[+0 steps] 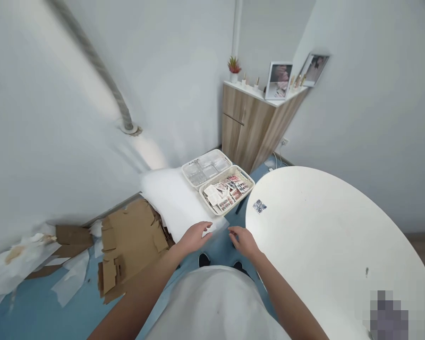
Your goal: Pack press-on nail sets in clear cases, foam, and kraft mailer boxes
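My left hand (195, 237) hovers in front of a white foam-like sheet (172, 196), its fingers apart and nothing in them. To its right, near the edge of the round white table (322, 226), my right hand (245, 242) is also empty, its fingers loosely curved and apart. Beyond both hands sits a white basket (217, 215) of small printed cards (235, 193), some with rows of coloured nail-like shapes. Beside it, a second white basket (207, 167) contains clear flat packets. One small patterned piece (259, 206) lies on the table near its left edge.
Flattened cardboard (132, 241) leans at the left, near crumpled white wrapping (21, 264) on the blue floor. A wooden cabinet (250, 123) stands in the corner, bearing a potted plant (234, 66) and picture frames (279, 81). A blurred patch covers the bottom right.
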Available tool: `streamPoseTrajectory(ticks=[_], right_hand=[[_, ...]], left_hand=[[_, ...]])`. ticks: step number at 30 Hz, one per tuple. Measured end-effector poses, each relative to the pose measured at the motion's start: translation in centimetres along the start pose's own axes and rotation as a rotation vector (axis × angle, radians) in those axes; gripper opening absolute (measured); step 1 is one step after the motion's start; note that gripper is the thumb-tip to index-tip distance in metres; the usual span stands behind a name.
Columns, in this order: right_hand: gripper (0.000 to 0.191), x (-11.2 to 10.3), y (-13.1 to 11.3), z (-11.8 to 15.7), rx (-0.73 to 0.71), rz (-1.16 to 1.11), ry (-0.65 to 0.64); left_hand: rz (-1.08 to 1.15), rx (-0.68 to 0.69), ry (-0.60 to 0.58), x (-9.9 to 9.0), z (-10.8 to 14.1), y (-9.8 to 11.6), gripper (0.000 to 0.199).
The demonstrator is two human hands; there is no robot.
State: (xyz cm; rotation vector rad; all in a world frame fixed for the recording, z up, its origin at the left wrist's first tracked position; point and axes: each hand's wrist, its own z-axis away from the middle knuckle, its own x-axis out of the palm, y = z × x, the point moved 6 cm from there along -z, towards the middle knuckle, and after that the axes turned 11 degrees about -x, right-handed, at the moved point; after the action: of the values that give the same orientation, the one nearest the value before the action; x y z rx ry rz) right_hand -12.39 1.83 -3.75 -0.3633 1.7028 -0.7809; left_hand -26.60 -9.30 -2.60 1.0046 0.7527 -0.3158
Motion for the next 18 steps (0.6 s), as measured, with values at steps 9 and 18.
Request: streamPoseTrajectory(ticks=[9, 18], right_hand=[[0.027, 3.1, -3.6, -6.2, -0.047, 0.002, -0.078], [0.028, -0.2, 0.3, -15.0, 0.13, -0.158, 0.018]], left_hand=[[0.052, 0.007, 0.087, -6.4, -1.9, -3.3, 0.036], [0.133, -0.094, 0.141, -10.0, -7.6, -4.7, 0.038]])
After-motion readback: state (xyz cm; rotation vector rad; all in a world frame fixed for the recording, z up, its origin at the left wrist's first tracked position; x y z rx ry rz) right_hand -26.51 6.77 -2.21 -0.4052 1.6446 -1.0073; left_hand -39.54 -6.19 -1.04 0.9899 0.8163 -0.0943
